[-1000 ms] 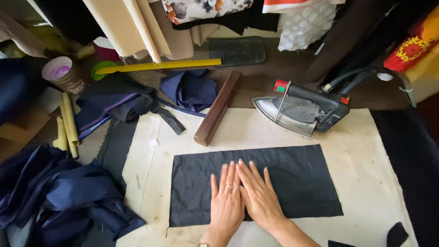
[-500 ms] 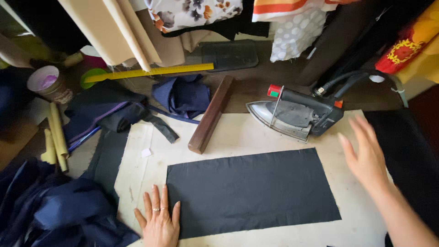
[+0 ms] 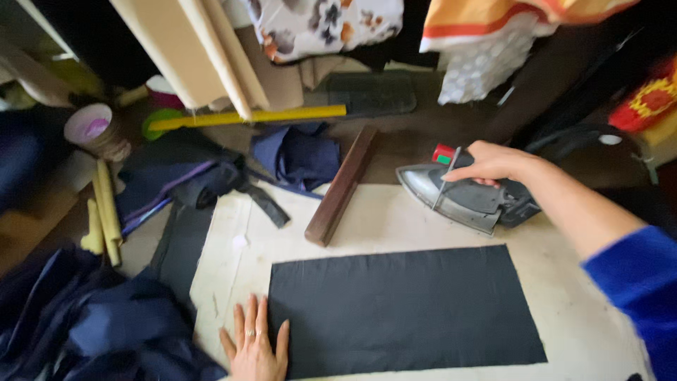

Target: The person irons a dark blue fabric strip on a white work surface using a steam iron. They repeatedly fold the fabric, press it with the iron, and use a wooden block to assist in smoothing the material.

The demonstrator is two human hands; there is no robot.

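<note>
A rectangular piece of black cloth (image 3: 402, 310) lies flat on a cream ironing pad (image 3: 395, 226). My left hand (image 3: 252, 346) rests flat, fingers apart, at the cloth's near left corner, a ring on one finger. My right hand (image 3: 486, 164), in a blue sleeve, is closed around the handle of a grey electric iron (image 3: 458, 197) that sits at the pad's far right edge, beyond the cloth.
A dark wooden block (image 3: 342, 187) lies slantwise at the pad's far edge. Navy fabric is heaped at the left (image 3: 92, 324) and behind (image 3: 296, 155). A yellow ruler (image 3: 254, 116), a pale cup (image 3: 95, 130) and yellowish rolls (image 3: 102, 215) lie at the left. Hanging clothes fill the back.
My hands left the middle of the cloth. The left one slid to the near left corner; the right one reached out to the right and took hold of the iron's handle.
</note>
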